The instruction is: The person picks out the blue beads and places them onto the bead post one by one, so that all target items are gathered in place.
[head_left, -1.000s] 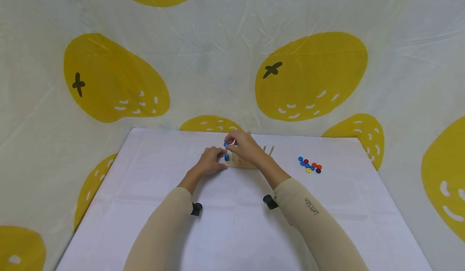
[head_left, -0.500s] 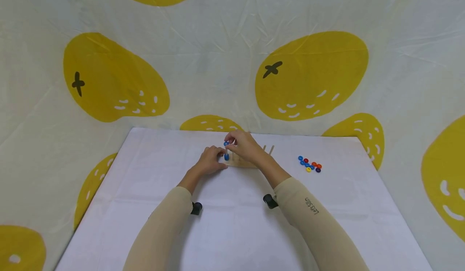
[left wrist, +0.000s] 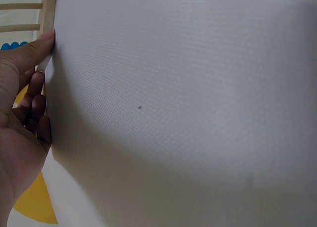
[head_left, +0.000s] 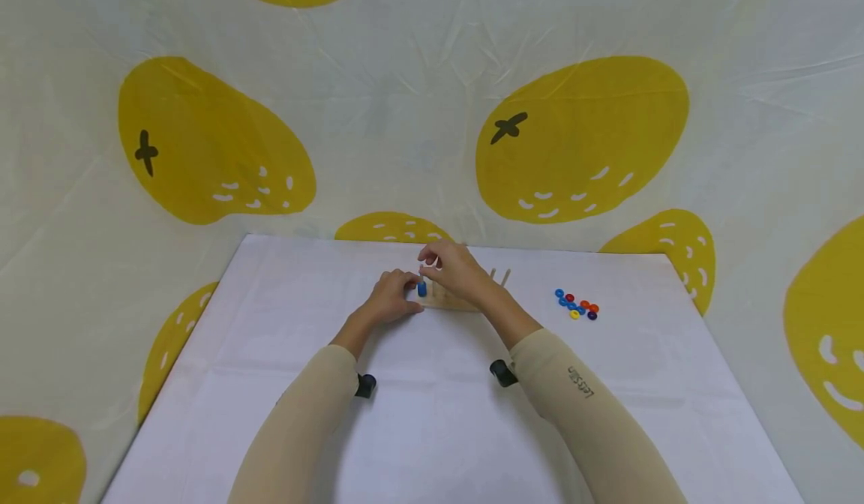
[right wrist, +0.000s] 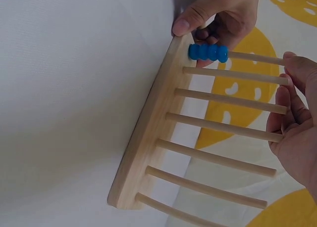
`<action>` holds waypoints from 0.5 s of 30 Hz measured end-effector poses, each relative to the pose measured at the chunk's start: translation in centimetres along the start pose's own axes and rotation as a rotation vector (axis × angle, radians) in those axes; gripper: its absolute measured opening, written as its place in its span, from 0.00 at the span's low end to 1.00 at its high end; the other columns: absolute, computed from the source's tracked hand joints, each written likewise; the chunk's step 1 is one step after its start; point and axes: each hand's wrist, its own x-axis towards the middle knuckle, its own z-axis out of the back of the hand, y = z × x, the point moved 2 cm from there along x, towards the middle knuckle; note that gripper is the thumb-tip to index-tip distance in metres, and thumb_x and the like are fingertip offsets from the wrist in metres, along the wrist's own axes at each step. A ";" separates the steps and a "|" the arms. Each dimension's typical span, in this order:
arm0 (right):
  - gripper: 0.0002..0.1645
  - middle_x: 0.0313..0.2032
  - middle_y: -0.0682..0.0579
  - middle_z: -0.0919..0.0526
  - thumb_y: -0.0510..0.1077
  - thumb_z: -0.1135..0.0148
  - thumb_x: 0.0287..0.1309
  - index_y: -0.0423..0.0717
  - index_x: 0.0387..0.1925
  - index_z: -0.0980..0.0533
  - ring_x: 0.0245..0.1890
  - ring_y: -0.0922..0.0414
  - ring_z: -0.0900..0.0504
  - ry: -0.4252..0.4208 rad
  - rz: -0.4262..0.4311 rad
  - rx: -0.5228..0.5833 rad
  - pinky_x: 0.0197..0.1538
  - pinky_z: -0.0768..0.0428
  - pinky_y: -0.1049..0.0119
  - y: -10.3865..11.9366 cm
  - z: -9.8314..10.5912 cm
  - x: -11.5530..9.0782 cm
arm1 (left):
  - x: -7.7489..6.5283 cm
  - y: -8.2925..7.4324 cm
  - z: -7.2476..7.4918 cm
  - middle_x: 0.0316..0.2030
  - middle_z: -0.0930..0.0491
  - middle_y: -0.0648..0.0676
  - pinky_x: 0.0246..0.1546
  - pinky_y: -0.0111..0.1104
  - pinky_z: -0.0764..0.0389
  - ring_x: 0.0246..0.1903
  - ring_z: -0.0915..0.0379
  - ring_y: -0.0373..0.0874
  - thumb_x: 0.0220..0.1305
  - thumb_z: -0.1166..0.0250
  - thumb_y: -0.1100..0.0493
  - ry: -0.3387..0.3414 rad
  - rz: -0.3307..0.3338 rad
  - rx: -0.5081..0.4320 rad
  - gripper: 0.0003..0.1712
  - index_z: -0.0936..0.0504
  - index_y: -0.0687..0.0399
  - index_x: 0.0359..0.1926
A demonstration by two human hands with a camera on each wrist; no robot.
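Note:
A wooden peg stand [right wrist: 154, 119] with a row of upright pegs sits near the back of the white table. Several blue beads [right wrist: 208, 52] are stacked at the bottom of its leftmost peg. My left hand [head_left: 390, 298] grips the left end of the base, thumb on the near edge and fingers behind. At the top of the beaded peg is my right hand [head_left: 457, 271], thumb and fingertips around the tip with no bead between them. In the left wrist view, my left thumb [left wrist: 34, 51] lies against the base, close to the blue beads [left wrist: 14, 45].
Loose beads in blue, red, orange, yellow [head_left: 574, 314] and dark purple lie in a cluster on the table [head_left: 432, 429], right of the stand. A pale cloth with yellow fruit shapes [head_left: 580, 140] hangs behind the table.
The blue bead between my right fingertips has been let go and slid down the peg onto the stack. My left hand has stayed on the base.

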 end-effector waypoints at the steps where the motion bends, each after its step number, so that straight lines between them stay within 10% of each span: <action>1: 0.14 0.44 0.47 0.16 0.41 0.32 0.67 0.38 0.51 0.18 0.45 0.51 0.20 0.000 -0.001 0.000 0.52 0.18 0.59 0.0 0.0 -0.1 | 0.0 0.0 -0.1 0.51 0.19 0.55 0.62 0.46 0.29 0.54 0.30 0.52 0.56 0.20 0.54 -0.003 -0.004 0.001 0.32 0.18 0.56 0.61; 15: 0.15 0.47 0.46 0.16 0.42 0.31 0.66 0.40 0.51 0.18 0.47 0.49 0.19 -0.091 0.051 -0.015 0.54 0.19 0.56 0.2 1.8 -1.8 | -0.1 -0.2 -0.3 0.51 0.20 0.55 0.62 0.45 0.28 0.53 0.31 0.52 0.56 0.20 0.53 -0.010 0.026 0.011 0.33 0.19 0.56 0.62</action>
